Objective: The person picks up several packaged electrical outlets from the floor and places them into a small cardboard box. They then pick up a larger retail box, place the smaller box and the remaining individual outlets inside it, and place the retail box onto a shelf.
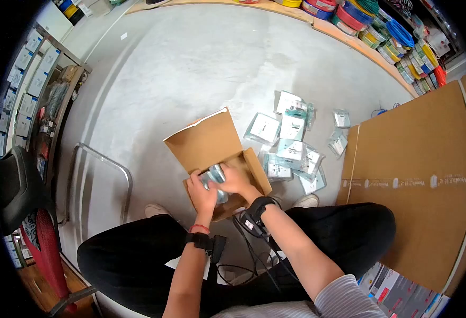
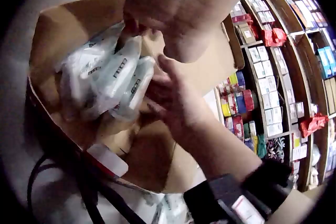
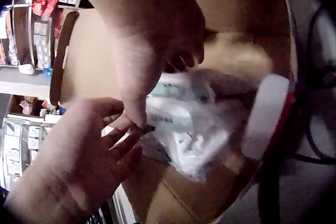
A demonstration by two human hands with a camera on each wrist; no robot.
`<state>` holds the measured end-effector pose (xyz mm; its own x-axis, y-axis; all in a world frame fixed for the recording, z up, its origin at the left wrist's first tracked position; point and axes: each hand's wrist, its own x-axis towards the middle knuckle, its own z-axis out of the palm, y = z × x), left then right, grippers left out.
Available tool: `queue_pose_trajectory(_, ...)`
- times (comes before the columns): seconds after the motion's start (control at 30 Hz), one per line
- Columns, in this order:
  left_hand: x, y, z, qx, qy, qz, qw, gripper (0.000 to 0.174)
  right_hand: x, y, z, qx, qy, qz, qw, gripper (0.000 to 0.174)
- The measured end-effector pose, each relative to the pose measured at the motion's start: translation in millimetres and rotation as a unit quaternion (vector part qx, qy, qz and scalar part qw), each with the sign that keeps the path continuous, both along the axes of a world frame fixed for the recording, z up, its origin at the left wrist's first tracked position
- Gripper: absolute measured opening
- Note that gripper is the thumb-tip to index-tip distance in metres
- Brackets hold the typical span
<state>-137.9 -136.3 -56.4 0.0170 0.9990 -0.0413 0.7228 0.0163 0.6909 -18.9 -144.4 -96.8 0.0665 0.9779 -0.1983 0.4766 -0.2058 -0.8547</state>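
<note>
Several flat packets in clear bags [image 1: 217, 175] [image 2: 118, 79] [image 3: 191, 129] stand close together inside an open cardboard box [image 1: 206, 139] [image 2: 47, 40] [image 3: 252, 11]. From the left side, my left hand [image 1: 202, 195] [image 2: 176, 8] [image 3: 79, 155] grips the group with bent fingers. My right hand [image 1: 234, 181] [image 2: 184, 100] [image 3: 152, 35] holds them from the other side, its thumb against the bags in the right wrist view. Both hands are over the box, almost touching each other. Parts of the fingertips are hidden behind the bags.
More bagged packets [image 1: 292, 151] lie scattered on the floor right of the box. A large carton [image 1: 413, 185] stands at the right, a metal tube frame [image 1: 129, 183] at the left. Black cables [image 1: 254, 257] hang near the box's front edge. Wire coils [image 1: 349, 16] line the back.
</note>
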Motion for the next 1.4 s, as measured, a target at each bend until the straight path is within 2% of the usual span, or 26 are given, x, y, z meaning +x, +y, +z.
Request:
queue_pose_trajectory(0.03, 2, 3, 5, 0.027, 0.012, -0.043, 0.999, 0.026, 8, 5, 24, -0.006, -0.061, 0.016, 0.998, 0.044)
queue_pose_trajectory(0.07, 3, 6, 8, 0.054, 0.023, -0.084, 0.995, 0.024, 13, 7, 13, 0.043, 0.003, -0.097, 0.994, 0.021)
queue_pose_trajectory(0.1, 3, 6, 10, 0.081, 0.034, -0.125, 0.988, 0.023, 26, 7, 26, 0.038, -0.009, -0.146, 0.989, 0.016)
queue_pose_trajectory(0.13, 5, 5, 8, 0.078, 0.064, -0.16, 0.982, 0.023, 35, 8, 27, 0.045, -0.022, -0.238, 0.97, 0.013)
queue_pose_trajectory(0.2, 7, -3, 6, 0.081, 0.123, -0.197, 0.969, 0.024, 58, 6, 15, 0.031, -0.096, -0.365, 0.925, 0.013)
queue_pose_trajectory(0.27, 7, -9, -1, 0.066, 0.155, -0.197, 0.966, 0.02, 76, -5, 6, -0.023, -0.129, -0.351, 0.927, 0.014)
queue_pose_trajectory(0.33, 3, -11, -6, 0.037, 0.131, -0.156, 0.978, 0.018, 92, -9, -32, -0.105, -0.103, -0.397, 0.906, 0.016)
queue_pose_trajectory(0.37, 1, -12, -9, 0.021, 0.12, -0.134, 0.983, 0.017, 95, -10, -29, -0.146, -0.088, -0.417, 0.893, 0.017)
queue_pose_trajectory(0.47, -12, -5, -26, -0.018, 0.029, -0.119, 0.992, 0.019, 105, -23, -17, -0.239, -0.081, -0.335, 0.908, 0.018)
queue_pose_trajectory(0.57, -18, -4, -31, -0.071, -0.029, -0.105, 0.992, 0.015, 104, -35, -65, -0.183, -0.196, -0.242, 0.932, 0.018)
queue_pose_trajectory(0.63, -20, -4, -27, -0.116, -0.034, -0.1, 0.988, 0.014, 98, -37, -73, -0.158, -0.212, -0.247, 0.932, 0.014)
queue_pose_trajectory(0.7, -19, -5, -6, -0.162, -0.037, -0.088, 0.982, 0.014, 96, -36, -72, -0.164, -0.219, -0.234, 0.933, 0.013)
queue_pose_trajectory(0.83, -28, -3, -25, -0.151, -0.089, -0.081, 0.981, 0.012, 104, -42, -83, -0.147, -0.248, -0.182, 0.94, 0.014)
queue_pose_trajectory(0.97, -33, -3, -30, -0.166, -0.128, -0.067, 0.975, 0.012, 97, -52, -67, -0.089, -0.349, -0.132, 0.923, 0.013)
queue_pose_trajectory(1.07, -42, -1, -52, -0.21, -0.172, -0.038, 0.962, 0.01, 95, -57, -66, -0.107, -0.331, -0.117, 0.93, 0.014)
queue_pose_trajectory(1.17, -51, -2, -65, -0.176, -0.223, -0.041, 0.958, 0.01, 90, -65, -38, -0.123, -0.336, -0.07, 0.931, 0.016)
queue_pose_trajectory(1.23, -50, -6, -35, -0.204, -0.242, -0.051, 0.947, 0.01, 89, -69, -31, -0.155, -0.253, -0.054, 0.953, 0.025)
queue_pose_trajectory(1.27, -50, -7, -31, -0.194, -0.235, -0.044, 0.951, 0.01, 90, -72, -39, -0.141, -0.217, -0.053, 0.965, 0.03)
queue_pose_trajectory(1.33, -53, -9, -47, -0.157, -0.241, -0.036, 0.957, 0.011, 89, -78, -52, -0.158, -0.248, -0.078, 0.953, 0.029)
queue_pose_trajectory(1.37, -54, -9, -44, -0.12, -0.198, -0.052, 0.972, 0.013, 106, -84, -101, -0.164, -0.248, -0.038, 0.954, 0.029)
queue_pose_trajectory(1.4, -53, -10, -41, -0.113, -0.219, -0.056, 0.968, 0.013, 97, -84, -67, -0.132, -0.22, -0.085, 0.963, 0.03)
